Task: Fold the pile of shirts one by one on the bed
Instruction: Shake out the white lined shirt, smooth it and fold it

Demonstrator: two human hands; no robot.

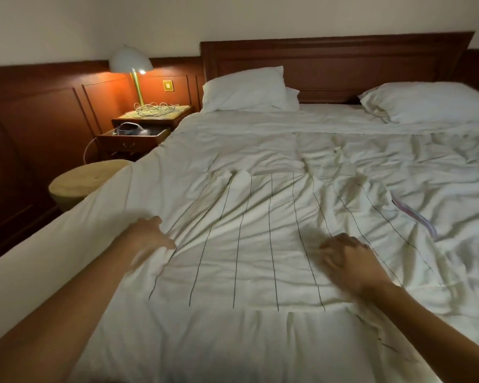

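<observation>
One drawer holds a cord; left hand grips shirt, right hand unclear.

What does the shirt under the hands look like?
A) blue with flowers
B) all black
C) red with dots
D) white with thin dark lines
D: the shirt spread out on the bed is white with thin dark lines running along it.

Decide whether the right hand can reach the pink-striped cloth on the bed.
Probably yes: the right hand rests on the pinstriped shirt, and the pink-striped cloth lies beyond the shirt's right side, nothing standing between.
</observation>
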